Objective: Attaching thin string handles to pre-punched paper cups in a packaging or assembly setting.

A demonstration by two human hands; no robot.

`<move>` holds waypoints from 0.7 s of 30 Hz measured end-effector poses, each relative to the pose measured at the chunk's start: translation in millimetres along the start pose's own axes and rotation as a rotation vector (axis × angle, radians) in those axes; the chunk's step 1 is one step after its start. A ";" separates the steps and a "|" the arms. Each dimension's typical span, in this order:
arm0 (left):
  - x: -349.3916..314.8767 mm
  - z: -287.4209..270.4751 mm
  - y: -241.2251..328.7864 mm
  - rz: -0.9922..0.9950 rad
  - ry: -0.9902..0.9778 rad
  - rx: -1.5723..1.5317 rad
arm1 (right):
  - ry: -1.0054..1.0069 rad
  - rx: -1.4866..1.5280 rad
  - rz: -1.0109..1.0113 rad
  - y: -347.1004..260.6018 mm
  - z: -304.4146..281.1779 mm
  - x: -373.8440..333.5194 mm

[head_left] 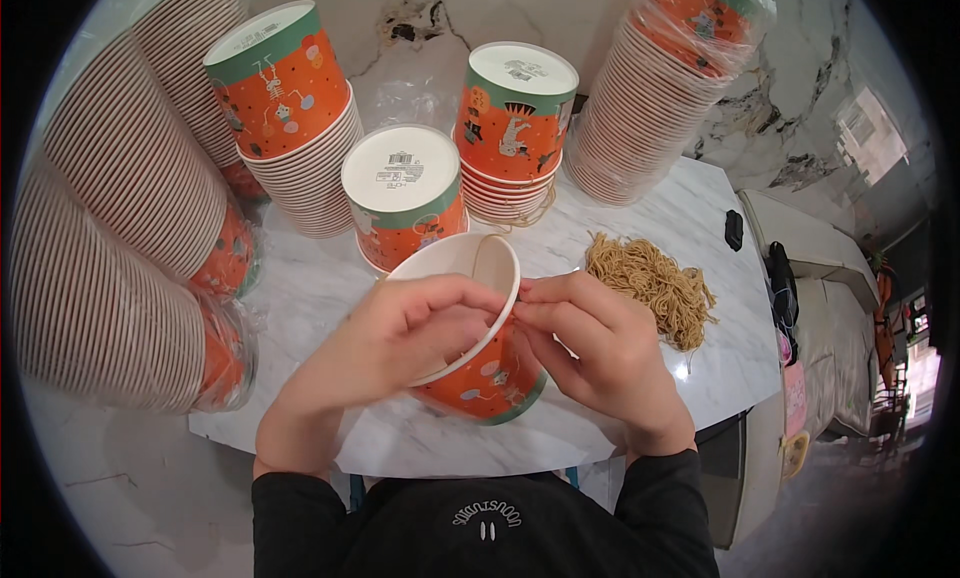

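Observation:
A paper bucket (478, 383), orange with a green base band and white rim, tilts mouth-up in front of me. My left hand (405, 333) is closed over its near left rim, fingers curled inside and slightly blurred. At the outer right side, just below the rim, my right hand (585, 343) pinches with thumb and fingertips; whatever lies between them is too small to make out. A thin tan cord (478, 246) curves along the bucket's inner far wall. To the right of my right hand lies a heap of tan cords (655, 288).
Beyond the bucket stand an upside-down bucket (405, 188) and inverted stacks at left (290, 108) and right (515, 128), the latter with cord round it. Tall wrapped stacks (130, 158) line the left; another (650, 98) stands back right. A small black object (734, 230) lies near the marble table's right edge.

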State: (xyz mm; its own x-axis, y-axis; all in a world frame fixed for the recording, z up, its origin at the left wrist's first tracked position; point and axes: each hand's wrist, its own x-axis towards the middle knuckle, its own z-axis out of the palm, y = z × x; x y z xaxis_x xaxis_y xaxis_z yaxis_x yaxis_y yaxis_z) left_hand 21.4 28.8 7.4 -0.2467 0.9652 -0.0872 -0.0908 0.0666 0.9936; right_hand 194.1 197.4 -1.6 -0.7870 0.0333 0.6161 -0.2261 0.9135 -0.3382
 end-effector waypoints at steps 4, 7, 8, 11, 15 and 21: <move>15.5 -17.4 -14.4 -0.059 -0.141 -0.205 | -0.008 0.053 0.005 5.5 5.3 0.9; 22.8 -21.8 -21.7 -0.027 -0.147 -0.143 | -0.030 0.045 0.011 7.6 9.9 1.1; 24.7 -23.8 -23.7 -0.034 -0.141 -0.088 | -0.031 0.045 0.010 7.6 11.4 0.8; 28.8 -25.5 -28.4 -0.047 -0.133 -0.041 | -0.026 0.087 0.015 6.7 13.7 -0.4; 26.6 -23.0 -28.7 -0.059 -0.126 -0.032 | -0.032 0.082 0.016 7.1 12.9 -0.6; 22.1 -5.7 -25.8 0.038 0.000 0.171 | -0.095 0.007 0.052 -0.5 2.1 6.7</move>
State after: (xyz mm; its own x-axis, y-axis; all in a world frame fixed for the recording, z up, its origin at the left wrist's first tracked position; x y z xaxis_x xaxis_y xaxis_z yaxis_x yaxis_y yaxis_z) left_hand 12.9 46.9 -20.6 -0.2472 0.9677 -0.0492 0.0842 0.0720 0.9938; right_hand 187.8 196.2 1.2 -0.8487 0.0412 0.5273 -0.1874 0.9088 -0.3726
